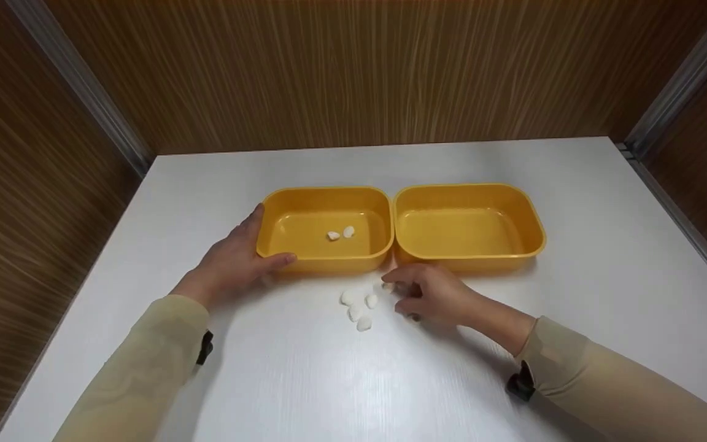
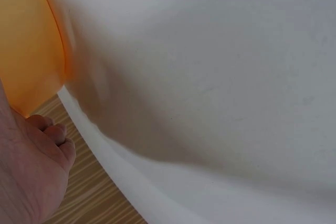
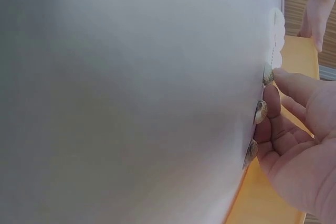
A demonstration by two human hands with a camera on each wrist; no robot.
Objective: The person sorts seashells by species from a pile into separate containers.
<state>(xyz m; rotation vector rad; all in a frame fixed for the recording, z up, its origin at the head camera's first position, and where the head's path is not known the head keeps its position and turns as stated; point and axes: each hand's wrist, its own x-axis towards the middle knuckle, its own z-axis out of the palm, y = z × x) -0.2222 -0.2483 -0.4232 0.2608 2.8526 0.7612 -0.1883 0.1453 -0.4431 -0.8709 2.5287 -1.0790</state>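
Note:
My left hand (image 1: pixel 234 261) grips the left end of a yellow plastic box (image 1: pixel 323 265), thumb along its front rim and fingers along its side. Two small white pieces (image 1: pixel 333 236), like pebbles or shells, lie in that box. Several more white pieces (image 1: pixel 355 313) lie on the table in front of it. To their right, my right hand (image 1: pixel 436 296) hovers low, fingers bent, thumb and forefinger apart. Small brownish snail-like shells (image 3: pixel 261 111) lie at its fingertips in the right wrist view. One shell (image 1: pixel 388 286) shows by the forefinger; the hand partly hides the others.
A second yellow box (image 1: pixel 470 264) stands against the right end of the first, just beyond my right hand. Both rest on a white table (image 1: pixel 304 380). Wood-grain panels (image 1: pixel 378 73) rise behind the table and at both sides.

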